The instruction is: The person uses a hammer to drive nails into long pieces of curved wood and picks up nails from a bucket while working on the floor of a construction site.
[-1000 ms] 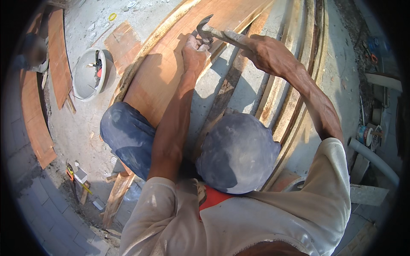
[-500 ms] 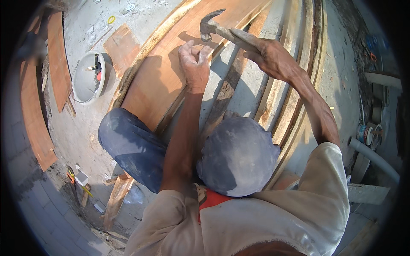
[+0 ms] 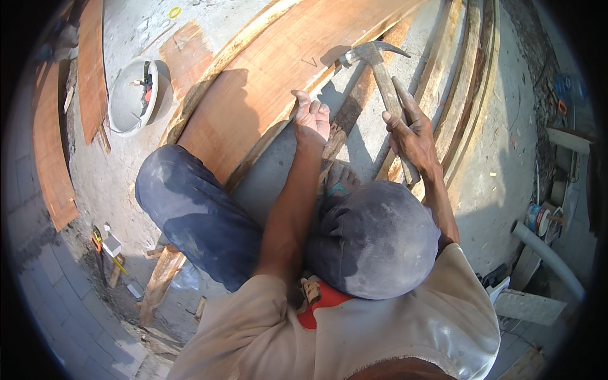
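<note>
My right hand [image 3: 413,134] grips the wooden handle of a claw hammer [image 3: 380,73], one finger lying along it. The hammer's striking face is near the long edge of a reddish plywood panel [image 3: 253,95], its claw pointing right. I cannot tell whether the face touches the wood. Just below the hammer head, by the same edge, my left hand [image 3: 311,121] is turned up with its fingers curled in. Whatever it holds, if anything, is hidden. A wooden batten [image 3: 272,131] runs along the panel's near edge.
Several long timber strips [image 3: 437,63] lie to the right, beside my bent knees. A whitish bucket [image 3: 114,107] with tools inside stands left of the panel. More plywood strips [image 3: 54,158] lie at the far left. A grey pipe [image 3: 548,256] is at the right.
The hammer has come down and right, its head turned so the claw points right. My left hand has moved right and nearer along the panel edge. The view has shifted slightly.
</note>
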The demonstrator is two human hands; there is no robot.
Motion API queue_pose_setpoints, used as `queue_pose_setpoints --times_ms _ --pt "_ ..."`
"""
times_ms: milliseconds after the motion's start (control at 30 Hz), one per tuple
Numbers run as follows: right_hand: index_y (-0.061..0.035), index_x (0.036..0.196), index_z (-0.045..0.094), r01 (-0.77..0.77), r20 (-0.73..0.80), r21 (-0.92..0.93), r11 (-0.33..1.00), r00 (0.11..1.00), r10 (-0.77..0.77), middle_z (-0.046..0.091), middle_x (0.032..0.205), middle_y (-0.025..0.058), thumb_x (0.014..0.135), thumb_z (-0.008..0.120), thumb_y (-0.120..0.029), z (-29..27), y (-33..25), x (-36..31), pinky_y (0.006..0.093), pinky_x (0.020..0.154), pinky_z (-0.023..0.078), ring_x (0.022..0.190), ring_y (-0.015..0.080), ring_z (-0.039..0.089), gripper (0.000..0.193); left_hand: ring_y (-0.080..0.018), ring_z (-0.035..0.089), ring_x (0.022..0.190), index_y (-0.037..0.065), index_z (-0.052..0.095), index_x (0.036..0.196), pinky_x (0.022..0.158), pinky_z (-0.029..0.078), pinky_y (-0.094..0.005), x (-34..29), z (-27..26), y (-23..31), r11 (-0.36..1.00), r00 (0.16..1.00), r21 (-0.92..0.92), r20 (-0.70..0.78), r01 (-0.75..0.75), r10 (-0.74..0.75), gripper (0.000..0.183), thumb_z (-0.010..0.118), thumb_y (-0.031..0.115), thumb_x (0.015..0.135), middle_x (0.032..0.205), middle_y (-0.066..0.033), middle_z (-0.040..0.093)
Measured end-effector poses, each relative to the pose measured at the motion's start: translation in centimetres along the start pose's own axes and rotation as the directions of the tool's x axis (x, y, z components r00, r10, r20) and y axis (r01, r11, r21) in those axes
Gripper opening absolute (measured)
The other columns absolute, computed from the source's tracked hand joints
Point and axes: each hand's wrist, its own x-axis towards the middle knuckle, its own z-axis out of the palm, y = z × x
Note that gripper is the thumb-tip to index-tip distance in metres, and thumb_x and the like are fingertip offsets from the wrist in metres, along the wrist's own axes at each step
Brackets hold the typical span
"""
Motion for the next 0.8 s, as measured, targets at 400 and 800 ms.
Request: queue_pose_setpoints --times_ms 400,800 --pt "-0.021 0.163 0.041 0.211 0.058 -0.328 0.921 0.977 -0.203 0.065 0.143 0.0195 0.1 0.072 -0.022 -0.3 0.9 3.0 0.0421 0.095 0.058 0.106 0.0296 0.075 0.07 -0.006 0.027 0.058 0.018 0.067 0.112 0.057 0.03 -0.0274 0.2 1.6 -0.7 0.981 0.979 0.103 -0.107 -0.162 0.173 0.028 0.082 0.035 0.095 0.073 0.0114 0.028" --pt "-0.0149 0.16 0.042 0.469 0.156 -0.444 0.763 0.879 -0.45 0.068 0.13 0.0252 0.101 0.07 -0.027 -2.2 -4.2 4.9 0.0494 0.1 0.055 0.118 0.0376 0.068 0.066 -0.0087 0.027 0.056 0.02 0.066 0.122 0.057 0.031 -0.0275 0.2 2.3 -0.7 0.978 0.963 -0.003 -0.177 -0.207 0.203 0.031 0.08 0.029 0.095 0.082 0.0128 0.044"
